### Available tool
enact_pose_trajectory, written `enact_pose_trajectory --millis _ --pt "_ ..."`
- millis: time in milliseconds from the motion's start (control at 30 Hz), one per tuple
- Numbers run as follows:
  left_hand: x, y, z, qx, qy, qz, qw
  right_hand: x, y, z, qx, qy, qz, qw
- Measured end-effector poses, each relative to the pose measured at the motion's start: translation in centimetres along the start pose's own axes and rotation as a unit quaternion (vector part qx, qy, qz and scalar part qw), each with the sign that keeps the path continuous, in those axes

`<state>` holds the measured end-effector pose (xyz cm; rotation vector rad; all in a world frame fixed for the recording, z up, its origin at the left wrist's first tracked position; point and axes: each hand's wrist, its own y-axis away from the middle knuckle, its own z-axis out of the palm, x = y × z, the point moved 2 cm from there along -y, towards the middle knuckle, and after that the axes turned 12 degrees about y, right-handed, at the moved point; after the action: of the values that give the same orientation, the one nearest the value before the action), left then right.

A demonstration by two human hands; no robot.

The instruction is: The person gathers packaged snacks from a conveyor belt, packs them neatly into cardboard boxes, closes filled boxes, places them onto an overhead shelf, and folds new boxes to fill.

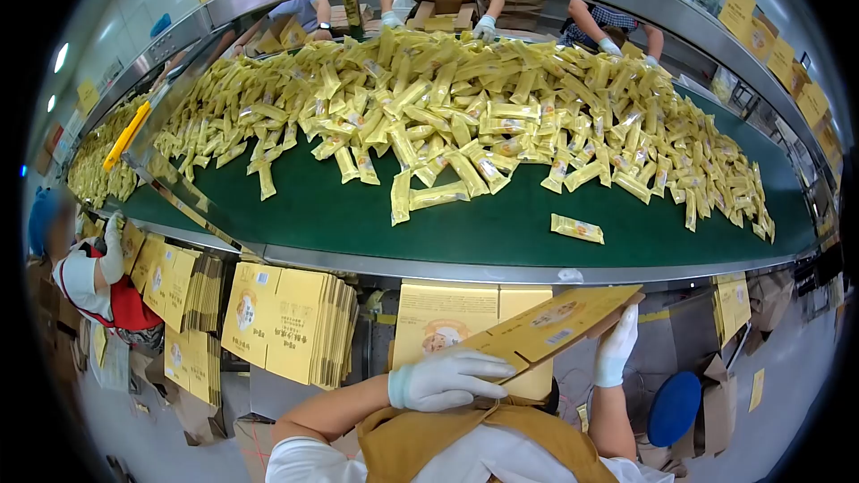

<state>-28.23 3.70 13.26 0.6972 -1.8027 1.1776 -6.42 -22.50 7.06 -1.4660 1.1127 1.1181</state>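
A yellow printed carton (pixel 555 326), partly flattened, is held tilted in front of my chest. My right hand (pixel 617 349), in a white glove, is closed on its right end, with the fingers partly hidden behind the cardboard. At the carton's lower left end is my gloved left hand (pixel 449 379), its fingers lying together over the edge; the thumb is hidden. Beneath it, another flat yellow carton (pixel 429 304) rests by the conveyor edge. A big heap of yellow wrapped packets (pixel 447 107) covers the far part of the green belt (pixel 376 237).
Stacked flat cartons (pixel 286 317) stand at my left. A single packet (pixel 577 228) lies near the belt's metal edge (pixel 501 273). A blue round stool (pixel 675 409) is low at right. Co-workers' hands (pixel 483 29) are across the belt; another person (pixel 98 291) stands far left.
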Motion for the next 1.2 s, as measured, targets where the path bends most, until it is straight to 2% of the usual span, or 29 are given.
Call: enact_pose_trajectory --millis 100,133,233,267,367,433,500,533,567,633,700,733,767,833,867,900,933,967,1000,1033,1100,1133,1200 --pt "-0.1 0.1 0.0 -0.013 -0.087 0.047 0.995 -1.5 0.7 -0.1 -0.001 -0.035 0.058 0.998" --pt "0.0 0.1 0.1 -0.017 -0.116 0.064 0.991 -1.9 0.6 -0.1 0.014 -0.087 0.064 0.994" --pt "0.9 -0.2 -0.1 -0.003 -0.167 0.098 0.981 -2.9 0.0 -1.0 -0.082 -0.011 0.166 0.983" --pt "1.1 -0.3 -0.2 -0.004 -0.181 0.111 0.977 -3.2 -0.6 -0.9 -0.072 0.007 0.153 0.986" --pt "1.8 -1.3 -0.4 0.001 -0.225 0.172 0.959 -6.8 -2.4 -0.1 -0.173 0.122 0.17 0.963" --pt "2.6 -2.4 -0.9 0.009 -0.26 0.241 0.935 -8.3 -2.6 1.1 -0.206 0.137 0.065 0.967" --pt "4.2 -3.5 -2.1 -0.161 -0.323 0.032 0.932 -8.4 -2.9 1.9 -0.271 0.177 -0.05 0.945" --pt "4.6 -3.7 -2.8 -0.242 -0.343 -0.075 0.904 -9.7 -2.9 2.3 -0.31 0.304 -0.136 0.89" --pt "4.3 -3.6 -3.7 -0.151 -0.373 -0.053 0.914 -14.5 -1.9 3.9 -0.384 0.456 -0.15 0.789" --pt "2.6 -3.0 -5.4 0.034 -0.418 -0.008 0.908 -16.0 -0.2 6.8 -0.442 0.572 -0.211 0.658" --pt "0.9 -3.3 -6.8 -0.03 -0.445 -0.089 0.891 -14.5 0.3 9.4 -0.441 0.589 -0.229 0.637" --pt "0.1 -3.5 -7.0 -0.061 -0.458 -0.128 0.878 -15.1 0.2 11.2 -0.479 0.595 -0.188 0.618" --pt "-0.8 -3.6 -6.7 -0.119 -0.454 -0.167 0.867 -13.7 0.3 12.0 -0.474 0.554 -0.225 0.647" --pt "-2.6 -3.8 -5.8 -0.232 -0.441 -0.245 0.832 -12.4 1.5 12.9 -0.461 0.532 -0.305 0.642" --pt "-3.0 -3.5 -5.6 -0.286 -0.431 -0.284 0.807 -12.3 1.9 12.8 -0.487 0.499 -0.311 0.646" --pt "-2.5 -3.7 -6.1 -0.184 -0.502 -0.158 0.83 -13.5 1.8 12.7 -0.545 0.496 -0.286 0.612" --pt "-1.8 -3.7 -6.5 -0.076 -0.559 -0.026 0.825 -13.4 1.2 12.0 -0.57 0.436 -0.284 0.636" --pt "-1.0 -3.3 -6.9 0.032 -0.599 0.108 0.792 -13.2 0.3 10.9 -0.591 0.374 -0.28 0.657" --pt "0.1 -3.0 -6.7 0.089 -0.658 0.049 0.746 -13.7 -0.6 9.8 -0.643 0.32 -0.228 0.657" --pt "0.2 -3.2 -7.2 0.143 -0.635 -0.043 0.758 -13.5 -0.9 9.1 -0.622 0.301 -0.189 0.698" --pt "-0.5 -3.2 -7.9 0.112 -0.528 -0.218 0.813 -12.5 0.0 7.1 -0.573 0.259 -0.107 0.77" --pt "0.6 -4.6 -8.7 0.053 -0.445 -0.321 0.835 -12.3 0.7 7.1 -0.478 0.265 -0.021 0.837" --pt "4.2 -7.9 -9.9 -0.066 -0.245 -0.504 0.825 -11.3 0.7 6.9 -0.357 0.348 -0.13 0.857"
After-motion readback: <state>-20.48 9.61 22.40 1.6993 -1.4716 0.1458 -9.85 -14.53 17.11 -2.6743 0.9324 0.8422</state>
